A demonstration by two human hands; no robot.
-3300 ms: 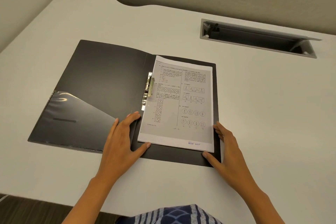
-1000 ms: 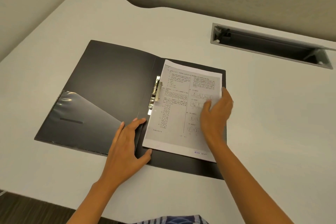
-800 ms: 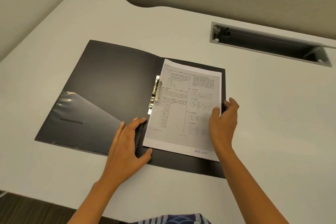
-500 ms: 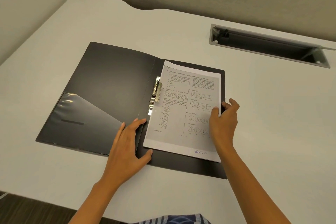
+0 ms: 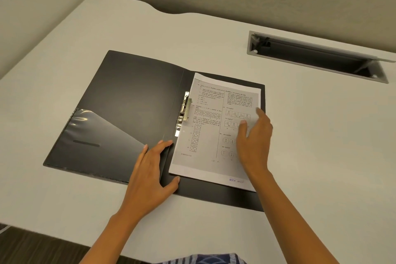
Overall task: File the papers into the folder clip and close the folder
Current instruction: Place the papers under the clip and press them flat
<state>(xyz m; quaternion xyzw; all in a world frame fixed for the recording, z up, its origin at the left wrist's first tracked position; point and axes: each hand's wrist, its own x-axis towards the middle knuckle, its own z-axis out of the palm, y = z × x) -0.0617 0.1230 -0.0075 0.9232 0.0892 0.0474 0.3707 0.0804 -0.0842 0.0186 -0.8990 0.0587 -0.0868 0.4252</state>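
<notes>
Folder (image 5: 132, 100): open flat on desk (image 5: 310, 135)
Papers (image 5: 210, 135): on right half, beside clip (image 5: 185, 111)
Left hand (image 5: 150, 180): fingers spread, flat across spine
Right hand (image 5: 255, 139): fingers loosely apart, on papers

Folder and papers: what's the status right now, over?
Left hand flat on the open folder near its spine. Right hand flat on the papers, holding nothing. Papers beside the clip. Nothing in the way.

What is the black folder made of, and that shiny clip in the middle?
The folder looks like thin matte plastic, maybe coated card: it lies flat and dull, with a see-through glossy pocket that catches the light. The clip looks like metal: silvery and gleaming.
</notes>
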